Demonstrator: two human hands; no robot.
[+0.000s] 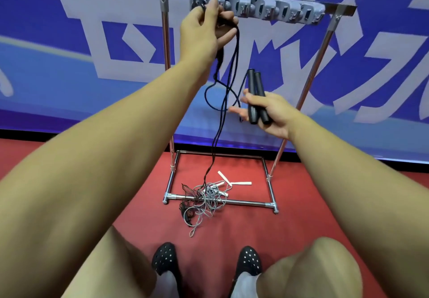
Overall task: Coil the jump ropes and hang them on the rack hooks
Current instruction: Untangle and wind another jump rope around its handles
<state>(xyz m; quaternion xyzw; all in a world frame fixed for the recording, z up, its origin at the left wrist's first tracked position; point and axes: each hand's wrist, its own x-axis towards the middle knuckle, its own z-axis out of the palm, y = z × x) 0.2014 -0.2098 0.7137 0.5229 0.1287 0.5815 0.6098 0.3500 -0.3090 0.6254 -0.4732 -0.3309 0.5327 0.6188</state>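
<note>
My left hand (204, 28) is raised to the left end of the grey hook strip (257, 7) on the metal rack, gripping loops of the black jump rope (222, 102). The cord hangs from that hand in loose loops and trails down to the floor. My right hand (267, 112) holds the rope's two black handles (256, 98) side by side, lower and to the right, under the strip. A grey jump rope (204, 204) with white handles (232, 181) lies in a tangled heap over the rack's front base bar, with the black cord's end mixed into it.
The chrome rack (313, 70) stands on red floor against a blue and white banner wall. Its rectangular base frame (269, 181) lies on the floor ahead of my black shoes (164, 260). The hooks to the right on the strip are bare.
</note>
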